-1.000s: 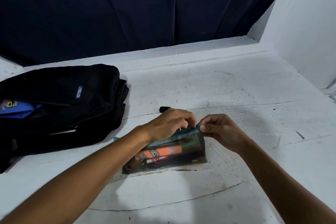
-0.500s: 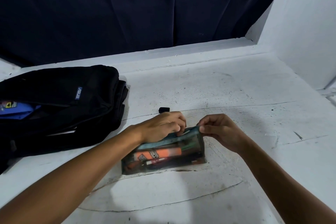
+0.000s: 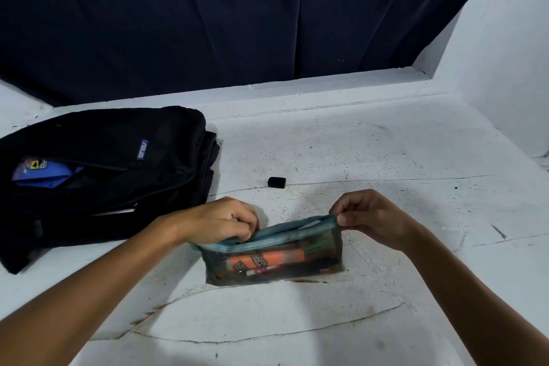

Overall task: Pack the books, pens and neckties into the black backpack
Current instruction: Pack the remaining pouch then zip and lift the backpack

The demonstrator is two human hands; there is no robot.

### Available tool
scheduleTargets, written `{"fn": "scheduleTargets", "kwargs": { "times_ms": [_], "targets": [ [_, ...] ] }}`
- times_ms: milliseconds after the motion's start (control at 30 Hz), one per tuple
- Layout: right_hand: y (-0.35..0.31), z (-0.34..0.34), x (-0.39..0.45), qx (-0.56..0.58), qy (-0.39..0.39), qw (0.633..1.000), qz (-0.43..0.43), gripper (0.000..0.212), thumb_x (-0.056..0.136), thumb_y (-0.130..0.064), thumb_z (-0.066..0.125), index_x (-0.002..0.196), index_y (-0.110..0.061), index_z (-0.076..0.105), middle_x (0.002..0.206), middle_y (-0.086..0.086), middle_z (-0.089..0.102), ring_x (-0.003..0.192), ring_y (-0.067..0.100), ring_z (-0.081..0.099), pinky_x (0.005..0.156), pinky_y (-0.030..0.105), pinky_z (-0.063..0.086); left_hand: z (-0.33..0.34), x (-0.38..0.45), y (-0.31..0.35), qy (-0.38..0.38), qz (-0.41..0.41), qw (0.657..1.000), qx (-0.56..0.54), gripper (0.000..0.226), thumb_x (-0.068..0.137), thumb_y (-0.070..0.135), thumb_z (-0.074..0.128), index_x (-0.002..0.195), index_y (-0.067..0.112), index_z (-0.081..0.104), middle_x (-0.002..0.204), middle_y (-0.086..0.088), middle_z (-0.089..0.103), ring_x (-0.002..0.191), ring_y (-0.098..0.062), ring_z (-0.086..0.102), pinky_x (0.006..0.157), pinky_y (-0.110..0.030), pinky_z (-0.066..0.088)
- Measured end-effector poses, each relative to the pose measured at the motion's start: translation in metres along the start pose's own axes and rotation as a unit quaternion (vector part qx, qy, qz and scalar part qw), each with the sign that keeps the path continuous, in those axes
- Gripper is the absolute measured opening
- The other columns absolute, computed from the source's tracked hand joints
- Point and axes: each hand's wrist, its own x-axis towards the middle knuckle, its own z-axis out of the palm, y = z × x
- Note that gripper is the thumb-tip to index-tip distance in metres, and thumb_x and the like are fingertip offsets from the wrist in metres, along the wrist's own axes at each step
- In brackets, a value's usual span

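Observation:
A see-through pencil pouch (image 3: pixel 276 261) with a blue zip band stands on the white surface, holding an orange tube and several pens. My left hand (image 3: pixel 219 221) pinches the zip band at the pouch's left end. My right hand (image 3: pixel 371 214) pinches the band's right end. The black backpack (image 3: pixel 98 169) lies at the left, its pocket open on a blue item (image 3: pixel 44 174). A white edge, perhaps a book (image 3: pixel 116 212), shows in its lower opening.
A small black cap-like object (image 3: pixel 277 182) lies on the white surface (image 3: pixel 386 163) behind the pouch. A dark curtain (image 3: pixel 237 17) hangs along the back. A white wall (image 3: pixel 511 68) closes the right side.
My left hand has slid leftward along the pouch's zip band, away from my right hand, which keeps hold of the right end. The black cap-like object is now uncovered.

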Motion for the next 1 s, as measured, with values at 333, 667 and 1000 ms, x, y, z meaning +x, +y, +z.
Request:
{"fn": "scheduleTargets", "kwargs": {
  "times_ms": [333, 667, 1000],
  "targets": [
    [-0.030, 0.027, 0.016, -0.206, -0.014, 0.978, 0.030, 0.024, 0.097, -0.027, 0.056, 0.087, -0.021, 0.077, 0.106, 0.007, 0.071, 0.087, 0.018, 0.061, 0.068, 0.025, 0.047, 0.009, -0.001, 0.008, 0.040, -0.005, 0.999, -0.014, 0.008, 0.091, 0.020, 0.067, 0.090, 0.021, 0.059, 0.093, 0.005, 0.067, 0.085, -0.016, 0.063, 0.078, -0.034, 0.051],
    [-0.039, 0.037, 0.033, -0.306, -0.063, 0.945, 0.100, 0.018, 0.092, -0.022, 0.064, 0.095, -0.010, 0.077, 0.094, 0.011, 0.073, 0.079, 0.023, 0.063, 0.073, 0.029, 0.046, 0.015, -0.007, 0.015, 0.048, 0.007, 0.998, 0.033, 0.012, 0.094, 0.025, 0.062, 0.097, 0.037, 0.062, 0.113, 0.016, 0.064, 0.098, 0.001, 0.063, 0.081, -0.024, 0.054],
    [-0.021, 0.025, 0.124, -0.384, 0.116, 0.916, 0.012, 0.010, 0.085, -0.007, 0.072, 0.095, -0.008, 0.073, 0.087, 0.000, 0.071, 0.074, 0.007, 0.062, 0.065, 0.017, 0.042, 0.018, -0.010, 0.017, 0.065, -0.038, 0.997, 0.015, 0.026, 0.094, 0.030, 0.063, 0.119, 0.036, 0.068, 0.086, 0.037, 0.060, 0.086, 0.012, 0.061, 0.083, -0.017, 0.051]
  ]
}}
